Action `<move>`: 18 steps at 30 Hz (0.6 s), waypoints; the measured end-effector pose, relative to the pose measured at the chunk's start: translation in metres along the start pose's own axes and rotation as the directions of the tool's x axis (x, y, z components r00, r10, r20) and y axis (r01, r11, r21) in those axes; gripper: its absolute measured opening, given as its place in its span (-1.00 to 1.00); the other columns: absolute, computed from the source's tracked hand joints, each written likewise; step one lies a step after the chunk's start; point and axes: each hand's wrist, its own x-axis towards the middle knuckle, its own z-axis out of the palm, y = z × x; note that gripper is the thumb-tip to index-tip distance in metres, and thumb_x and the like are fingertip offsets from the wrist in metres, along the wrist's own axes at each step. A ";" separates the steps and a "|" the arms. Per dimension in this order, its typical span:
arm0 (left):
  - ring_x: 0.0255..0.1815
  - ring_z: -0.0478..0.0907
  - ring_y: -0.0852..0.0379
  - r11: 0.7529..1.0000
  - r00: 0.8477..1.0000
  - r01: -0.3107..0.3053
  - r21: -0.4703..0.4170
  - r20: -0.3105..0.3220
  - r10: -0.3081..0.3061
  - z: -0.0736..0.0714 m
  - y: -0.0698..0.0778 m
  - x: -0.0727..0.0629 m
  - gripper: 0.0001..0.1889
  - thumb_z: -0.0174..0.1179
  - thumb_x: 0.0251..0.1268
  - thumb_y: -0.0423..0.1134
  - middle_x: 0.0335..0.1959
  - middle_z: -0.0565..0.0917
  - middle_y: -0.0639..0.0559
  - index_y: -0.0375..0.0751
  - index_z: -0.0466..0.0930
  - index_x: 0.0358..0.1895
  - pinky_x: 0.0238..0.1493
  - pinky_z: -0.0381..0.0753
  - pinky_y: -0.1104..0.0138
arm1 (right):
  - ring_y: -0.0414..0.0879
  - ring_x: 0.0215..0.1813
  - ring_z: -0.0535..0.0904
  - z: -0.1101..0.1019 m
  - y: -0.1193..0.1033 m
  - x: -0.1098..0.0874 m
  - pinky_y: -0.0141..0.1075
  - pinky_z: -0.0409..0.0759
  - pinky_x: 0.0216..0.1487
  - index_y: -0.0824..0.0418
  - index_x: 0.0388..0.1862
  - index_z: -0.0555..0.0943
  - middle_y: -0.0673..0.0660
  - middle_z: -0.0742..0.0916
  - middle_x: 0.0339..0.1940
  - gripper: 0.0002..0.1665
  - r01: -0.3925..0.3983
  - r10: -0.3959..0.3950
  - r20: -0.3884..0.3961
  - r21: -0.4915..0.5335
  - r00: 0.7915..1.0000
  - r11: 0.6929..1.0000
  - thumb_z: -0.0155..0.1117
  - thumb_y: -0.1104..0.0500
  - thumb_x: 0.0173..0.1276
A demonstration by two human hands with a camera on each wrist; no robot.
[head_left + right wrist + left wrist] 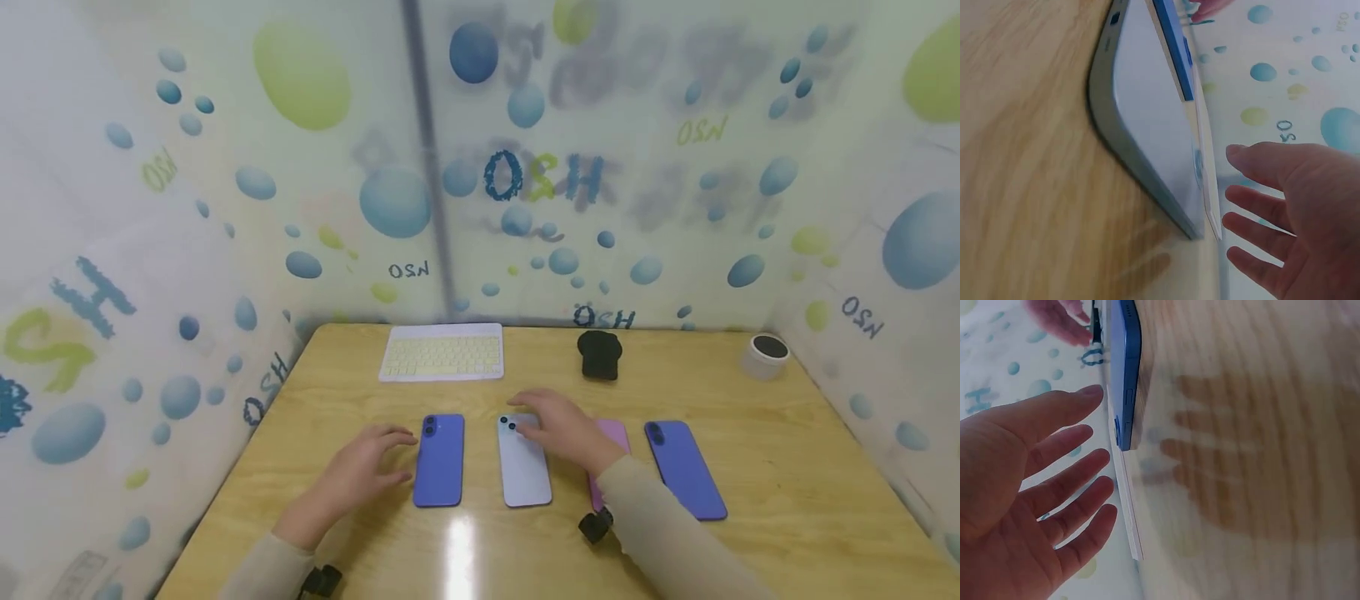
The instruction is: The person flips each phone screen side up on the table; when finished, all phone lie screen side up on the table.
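My left hand [358, 473] is beside a blue-violet smartphone [440, 467] that lies back up. Its fingers are spread and relaxed, holding nothing, with the tips close to the phone's left edge. Over the top end of a pale silver smartphone [525, 471] is my right hand [564, 429], fingers loosely extended and nothing gripped. In the right wrist view, the thumb and fingers [1260, 231] stand apart from the silver phone. A pink smartphone [613, 433] lies partly hidden under the right hand and sleeve. To its right rests another blue-violet smartphone [686, 471], slightly angled.
A white keyboard [442, 353] lies near the back edge of the wooden table [787, 483]. A black object [600, 355] sits to its right, and a white cylinder with a dark top [766, 357] stands in the back right corner. Patterned curtains [645, 167] enclose the table.
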 end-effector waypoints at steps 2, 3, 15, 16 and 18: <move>0.28 0.55 -0.11 1.000 1.000 0.009 0.001 0.015 -0.009 0.001 0.001 0.000 -0.50 0.56 0.10 -0.17 0.23 0.66 -0.03 -0.10 0.71 0.15 0.26 0.58 -0.07 | 0.09 0.47 0.50 0.005 -0.005 0.005 0.04 0.40 0.50 0.10 0.34 0.62 0.12 0.65 0.38 -0.50 0.003 -0.004 0.035 0.015 0.999 1.000 0.39 0.09 0.45; 0.28 0.54 -0.10 1.000 1.000 0.012 0.000 0.022 -0.012 0.001 0.001 -0.001 -0.49 0.57 0.08 -0.16 0.23 0.66 -0.02 -0.10 0.71 0.15 0.26 0.58 -0.06 | 0.09 0.47 0.49 0.008 -0.007 0.008 0.04 0.39 0.50 0.09 0.34 0.61 0.12 0.64 0.39 -0.49 0.008 -0.009 0.052 0.018 0.999 1.000 0.39 0.08 0.45; 0.28 0.50 -0.04 0.999 0.996 0.012 -0.034 0.085 -0.009 0.006 -0.002 -0.004 -0.39 0.61 -0.01 -0.09 0.29 0.64 0.02 -0.10 0.70 0.19 0.31 0.54 -0.06 | 0.09 0.49 0.46 0.035 -0.025 0.027 -0.01 0.35 0.54 0.16 0.38 0.58 0.14 0.63 0.40 -0.42 0.122 -0.120 0.133 -0.007 0.984 0.993 0.40 0.05 0.43; 0.27 0.50 -0.04 0.999 0.996 0.003 -0.036 0.087 0.000 0.006 -0.002 -0.004 -0.39 0.61 -0.01 -0.09 0.29 0.63 0.02 -0.11 0.70 0.19 0.30 0.54 -0.06 | 0.09 0.50 0.45 0.036 -0.027 0.028 -0.01 0.33 0.55 0.16 0.39 0.57 0.14 0.62 0.41 -0.41 0.122 -0.120 0.137 -0.005 0.983 0.993 0.40 0.05 0.43; 0.25 0.49 -0.03 0.999 0.996 -0.011 -0.044 0.090 0.015 0.005 -0.003 -0.004 -0.38 0.61 -0.01 -0.07 0.30 0.63 0.02 -0.11 0.70 0.20 0.29 0.54 -0.07 | 0.07 0.52 0.44 0.038 -0.028 0.030 -0.02 0.32 0.56 0.13 0.40 0.56 0.12 0.61 0.43 -0.39 0.120 -0.116 0.144 -0.013 0.983 0.993 0.41 0.03 0.41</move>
